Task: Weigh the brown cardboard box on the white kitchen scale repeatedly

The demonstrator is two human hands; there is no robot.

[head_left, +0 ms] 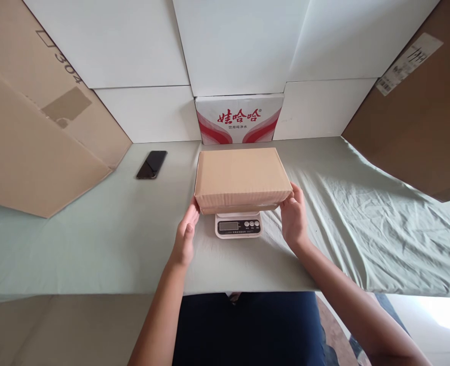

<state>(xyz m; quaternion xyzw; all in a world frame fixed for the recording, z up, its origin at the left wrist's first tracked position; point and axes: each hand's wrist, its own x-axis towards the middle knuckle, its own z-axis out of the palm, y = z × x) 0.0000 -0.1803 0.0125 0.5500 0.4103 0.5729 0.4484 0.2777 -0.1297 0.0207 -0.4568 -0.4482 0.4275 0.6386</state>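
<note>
A closed brown cardboard box (242,178) rests on a small white digital scale (238,226), whose display and buttons stick out in front of the box. My left hand (185,235) touches the box's near left corner with the fingers curled against its side. My right hand (294,217) holds the near right corner. Both hands are on the box at once, one at each end.
A pale green cloth (362,229) covers the table. A black phone (152,164) lies at the back left. A white carton with red print (239,120) stands behind the box. Large cardboard sheets lean at the left (37,132) and right (419,117); white panels form the back wall.
</note>
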